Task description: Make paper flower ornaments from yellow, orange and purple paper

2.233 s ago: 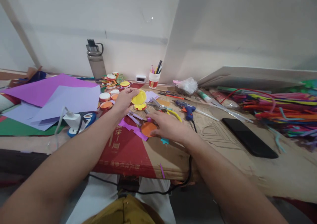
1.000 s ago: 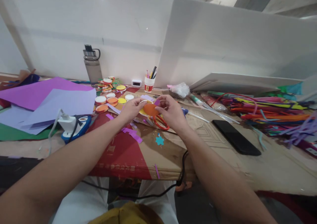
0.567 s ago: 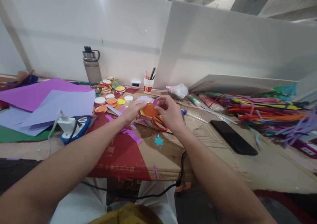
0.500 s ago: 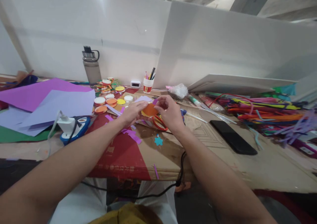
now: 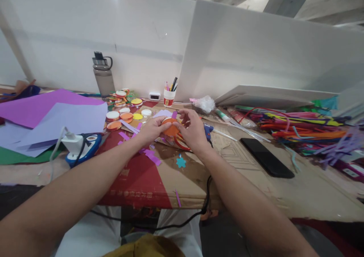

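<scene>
Between my two hands, above the cardboard, is an orange paper disc [image 5: 170, 128]. My left hand [image 5: 154, 129] grips its left edge with the thumb lying over the front. My right hand [image 5: 192, 128] pinches the right edge of the same disc between thumb and fingers. A strip of purple paper [image 5: 174, 114] shows just behind it. Below the right hand, orange-handled scissors [image 5: 181, 141] lie partly hidden. A blue flower-shaped piece [image 5: 181, 161] rests on the cardboard nearer to me. Purple paper scraps [image 5: 152, 157] are scattered beneath the left forearm.
Round orange, white and yellow discs [image 5: 114, 126] lie left of the hands. Purple sheets [image 5: 76, 122] and a power strip [image 5: 82, 151] sit further left. A bottle [image 5: 104, 77] and pen cup [image 5: 169, 97] stand behind. To the right are a phone [image 5: 266, 157] and coloured pipe cleaners [image 5: 304, 130].
The orange disc has turned to face me more fully. My left thumb has come over its front, and the left fingers have closed on its edge.
</scene>
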Demonstrator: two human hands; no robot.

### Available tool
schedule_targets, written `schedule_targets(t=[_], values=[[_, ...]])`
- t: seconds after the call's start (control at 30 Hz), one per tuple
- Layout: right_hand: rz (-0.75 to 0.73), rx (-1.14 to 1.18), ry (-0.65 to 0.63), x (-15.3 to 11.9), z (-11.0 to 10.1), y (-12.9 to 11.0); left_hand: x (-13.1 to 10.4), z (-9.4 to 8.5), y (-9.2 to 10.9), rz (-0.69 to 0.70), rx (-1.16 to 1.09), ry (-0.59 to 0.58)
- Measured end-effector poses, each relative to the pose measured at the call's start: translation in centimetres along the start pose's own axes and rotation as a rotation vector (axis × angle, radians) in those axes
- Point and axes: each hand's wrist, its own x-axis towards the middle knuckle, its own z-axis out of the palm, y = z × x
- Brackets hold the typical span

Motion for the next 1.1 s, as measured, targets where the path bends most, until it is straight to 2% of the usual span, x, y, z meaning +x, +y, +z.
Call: schedule_targets(t=[0.17, 0.37, 0.57, 0.7, 0.83, 1.1], values=[[0.064, 0.003, -0.127, -0.1, 0.05, 0.01, 0.07, -0.02, -0.06, 0.012, 0.046, 0.057], [0.183, 0.061, -0.151, -0.09, 0.29, 0.1, -0.04, 0.34, 0.06, 0.047, 0.026, 0.139], [0.34, 0.19, -0.078, 0.1, 0.15, -0.08, -0.06, 0.32, 0.28, 0.015, -0.157, 0.001], [0.436, 0.444, -0.159, 0.35, 0.04, -0.27, -0.04, 0.25, 0.55, -0.009, -0.174, 0.052], [0.44, 0.54, -0.246, 0.39, 0.07, -0.27, 0.1, 0.07, 0.42, 0.009, -0.218, 0.077], [0.416, 0.424, -0.151, 0.11, 0.31, 0.45, 0.05, 0.43, 0.47, 0.019, -0.075, 0.05]])
